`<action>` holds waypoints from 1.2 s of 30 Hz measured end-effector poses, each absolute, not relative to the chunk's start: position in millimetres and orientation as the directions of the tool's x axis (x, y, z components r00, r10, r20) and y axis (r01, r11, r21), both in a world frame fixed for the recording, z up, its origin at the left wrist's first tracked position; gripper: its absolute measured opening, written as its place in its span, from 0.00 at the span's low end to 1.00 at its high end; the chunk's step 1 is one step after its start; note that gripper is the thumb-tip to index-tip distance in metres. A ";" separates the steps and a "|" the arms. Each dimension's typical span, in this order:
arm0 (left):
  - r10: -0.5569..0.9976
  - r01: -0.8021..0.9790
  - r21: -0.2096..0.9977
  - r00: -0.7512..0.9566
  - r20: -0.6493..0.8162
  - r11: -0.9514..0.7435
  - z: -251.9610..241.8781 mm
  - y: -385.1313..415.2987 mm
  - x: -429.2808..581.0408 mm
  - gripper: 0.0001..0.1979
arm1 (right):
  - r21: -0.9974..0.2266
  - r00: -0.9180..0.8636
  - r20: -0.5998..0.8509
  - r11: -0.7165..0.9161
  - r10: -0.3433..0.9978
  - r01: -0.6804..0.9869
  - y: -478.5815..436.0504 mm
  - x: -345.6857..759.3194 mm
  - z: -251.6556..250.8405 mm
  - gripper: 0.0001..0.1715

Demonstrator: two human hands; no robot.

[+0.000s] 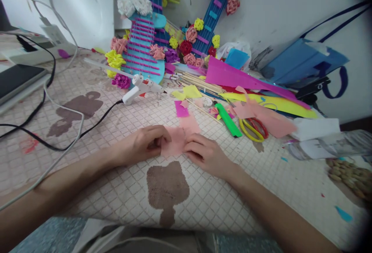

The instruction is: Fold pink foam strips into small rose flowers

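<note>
Pink paper sheet (173, 144) lies on the diamond-patterned tablecloth (130, 197), between both hands, just above a brown printed figure (167, 187). Left hand (147, 143): fingers curled, pinching the sheet's left edge. Right hand (207, 154): fingertips on its right edge; can't tell if they grip or just press. Second pink piece (190, 122) sits directly behind, magenta paper square (181, 109) past that. White hot glue gun (142, 89) farther back on the left, cord running left. Right side: green utility knife (228, 120), then scissors (253, 129) with yellow and red handles. Bamboo skewers (200, 81) bundled behind.
</note>
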State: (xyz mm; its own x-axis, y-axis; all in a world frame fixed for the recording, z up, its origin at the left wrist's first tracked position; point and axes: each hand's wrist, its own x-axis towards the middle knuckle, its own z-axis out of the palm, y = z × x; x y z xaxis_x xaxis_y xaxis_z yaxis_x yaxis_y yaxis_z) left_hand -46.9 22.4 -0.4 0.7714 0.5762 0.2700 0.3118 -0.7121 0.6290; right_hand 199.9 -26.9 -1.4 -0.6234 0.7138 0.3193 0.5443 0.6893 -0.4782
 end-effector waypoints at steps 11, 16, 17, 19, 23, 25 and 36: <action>0.515 0.212 0.702 0.820 0.250 -0.679 5.0 28.2 -49.7 0.04 | -0.625 -0.604 0.264 0.610 0.752 0.487 -22.4 199.4 -0.8 0.06; 0.520 0.211 0.748 0.830 0.203 -0.630 4.8 30.5 -51.1 0.03 | -0.669 -0.578 0.230 0.559 0.783 0.490 -23.1 196.5 2.2 0.06; 0.528 0.219 0.750 0.826 0.198 -0.624 4.6 30.8 -50.8 0.03 | -0.674 -0.565 0.217 0.541 0.796 0.503 -23.3 195.3 3.0 0.06; 0.549 0.241 0.748 0.813 0.193 -0.619 4.3 30.6 -49.1 0.03 | -0.674 -0.530 0.187 0.501 0.827 0.543 -23.9 192.1 4.7 0.05; 0.566 0.254 0.737 0.798 0.206 -0.627 4.1 28.0 -43.9 0.03 | -0.664 -0.471 0.150 0.442 0.869 0.603 -25.6 183.8 7.3 0.04; 0.573 0.263 0.732 0.793 0.206 -0.628 3.8 26.3 -41.3 0.04 | -0.669 -0.460 0.147 0.431 0.875 0.606 -26.5 180.0 8.0 0.04; 0.628 0.305 0.735 0.751 0.206 -0.606 5.8 22.3 -34.3 0.03 | -0.670 -0.413 0.105 0.371 0.905 0.643 -27.0 169.8 9.5 0.06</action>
